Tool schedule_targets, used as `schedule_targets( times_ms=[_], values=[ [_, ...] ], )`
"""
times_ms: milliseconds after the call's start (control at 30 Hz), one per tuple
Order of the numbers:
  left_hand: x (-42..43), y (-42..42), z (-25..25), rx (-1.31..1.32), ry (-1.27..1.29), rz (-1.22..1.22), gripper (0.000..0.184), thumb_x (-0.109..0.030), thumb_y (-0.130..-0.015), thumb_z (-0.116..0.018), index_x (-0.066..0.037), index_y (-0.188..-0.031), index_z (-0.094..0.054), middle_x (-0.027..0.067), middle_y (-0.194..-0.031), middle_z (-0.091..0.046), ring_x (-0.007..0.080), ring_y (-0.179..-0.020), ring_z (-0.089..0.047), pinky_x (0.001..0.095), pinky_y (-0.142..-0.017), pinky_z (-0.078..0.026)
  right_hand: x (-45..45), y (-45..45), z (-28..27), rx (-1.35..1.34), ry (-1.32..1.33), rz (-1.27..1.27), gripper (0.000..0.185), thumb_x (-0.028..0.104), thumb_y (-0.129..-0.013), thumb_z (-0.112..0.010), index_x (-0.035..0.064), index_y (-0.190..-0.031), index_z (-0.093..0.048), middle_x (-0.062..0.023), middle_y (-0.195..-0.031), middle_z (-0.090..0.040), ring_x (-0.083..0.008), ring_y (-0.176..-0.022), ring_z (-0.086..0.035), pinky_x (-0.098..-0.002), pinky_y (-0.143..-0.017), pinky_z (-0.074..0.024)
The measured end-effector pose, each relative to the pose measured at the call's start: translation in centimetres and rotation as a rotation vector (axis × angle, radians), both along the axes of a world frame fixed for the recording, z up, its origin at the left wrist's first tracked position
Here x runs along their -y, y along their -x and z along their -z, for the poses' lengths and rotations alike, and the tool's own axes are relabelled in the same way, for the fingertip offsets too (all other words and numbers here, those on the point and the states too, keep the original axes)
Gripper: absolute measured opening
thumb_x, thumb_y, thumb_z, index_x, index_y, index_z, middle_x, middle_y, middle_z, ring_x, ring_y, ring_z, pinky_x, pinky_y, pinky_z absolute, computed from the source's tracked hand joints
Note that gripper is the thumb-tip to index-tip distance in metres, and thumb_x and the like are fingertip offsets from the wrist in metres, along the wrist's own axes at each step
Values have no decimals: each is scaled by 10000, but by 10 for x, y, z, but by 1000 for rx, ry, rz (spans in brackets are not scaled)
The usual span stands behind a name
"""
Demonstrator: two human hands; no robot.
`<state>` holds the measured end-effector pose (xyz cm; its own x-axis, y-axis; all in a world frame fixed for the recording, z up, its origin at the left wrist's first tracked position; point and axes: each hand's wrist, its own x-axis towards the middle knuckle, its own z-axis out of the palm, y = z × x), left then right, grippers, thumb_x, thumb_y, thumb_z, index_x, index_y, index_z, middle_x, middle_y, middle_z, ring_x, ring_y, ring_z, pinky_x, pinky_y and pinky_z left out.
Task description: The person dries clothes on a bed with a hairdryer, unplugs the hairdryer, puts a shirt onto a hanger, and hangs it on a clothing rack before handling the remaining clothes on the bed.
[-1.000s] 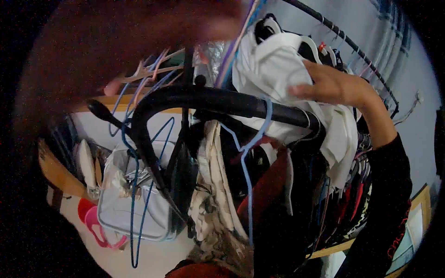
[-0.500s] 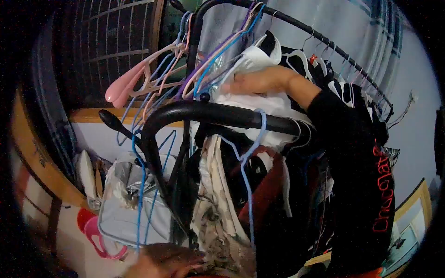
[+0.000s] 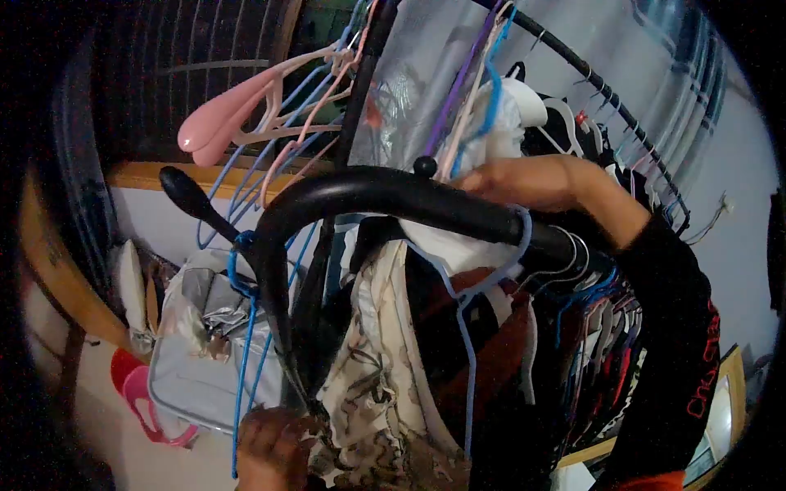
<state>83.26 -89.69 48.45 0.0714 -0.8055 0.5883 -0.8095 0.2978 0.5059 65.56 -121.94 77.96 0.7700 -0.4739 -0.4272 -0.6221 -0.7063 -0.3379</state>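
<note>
My right hand (image 3: 512,178) reaches over behind the near black rail, its fingers bent and partly hidden by that rail. It is beside a white garment (image 3: 499,123) and the lower ends of a purple hanger (image 3: 458,78), a pale hanger (image 3: 475,90) and a bright blue hanger (image 3: 494,90). What its fingers grip, if anything, does not show. Low in the view, my left hand (image 3: 274,442) is closed at the edge of a cream patterned garment (image 3: 368,393). A blue hanger (image 3: 246,368) hangs just left of it.
The black clothes rack (image 3: 360,192) has a near rail and a far rail (image 3: 598,82) with several clothes. Pink hangers (image 3: 237,123) jut out at the left. A periwinkle hanger (image 3: 467,319) hangs in front. A grey case (image 3: 196,393) and pink slippers (image 3: 143,405) are on the floor.
The view has shifted, and the rack appears larger and further right. My right hand has dropped from in front of the white garment to behind the near rail. My left hand's fingers have curled in.
</note>
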Motion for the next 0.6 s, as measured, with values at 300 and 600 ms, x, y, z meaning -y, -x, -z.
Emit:
schedule_targets(
  times_ms=[300, 600],
  values=[
    [-21, 16, 96, -1046, -645, 219, 445, -180, -952, -520, -124, -1382, -420, 148, -1059, -645, 261, -876, -613, 408, -782, -476, 116, 41, 20, -580, 785, -64, 395, 203, -870, -568, -22, -1194, -542, -163, -1116, -618, -290, -1059, -581, -370, -903, -441],
    [85, 43, 59, -583, 181, 84, 303, -185, -915, -574, -63, -1192, -564, 170, -1178, -571, 337, -1053, -569, 411, -896, -452, 117, 65, 15, -680, 877, -77, 396, 206, -864, -581, 20, -1213, -550, -157, -1197, -580, -303, -1119, -545, -369, -948, -416]
  ],
)
